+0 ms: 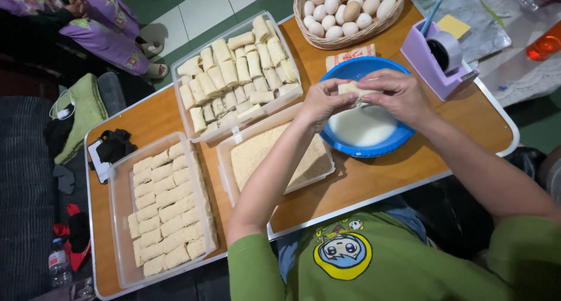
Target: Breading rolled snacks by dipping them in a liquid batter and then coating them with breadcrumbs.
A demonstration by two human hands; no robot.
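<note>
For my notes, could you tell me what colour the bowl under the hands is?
Blue: the bowl holds white liquid, seen in the head view.

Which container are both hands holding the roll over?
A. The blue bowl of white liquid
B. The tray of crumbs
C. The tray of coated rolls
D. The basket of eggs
A: the left hand and right hand hold the roll over the blue bowl, which holds white liquid.

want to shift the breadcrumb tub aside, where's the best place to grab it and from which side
Take the breadcrumb tub by its raised rim at the two short ends, coming from above. The walls are thin clear plastic and the crumbs lie loose, so keep it level. The left hand and its forearm cross over the far end.
</note>
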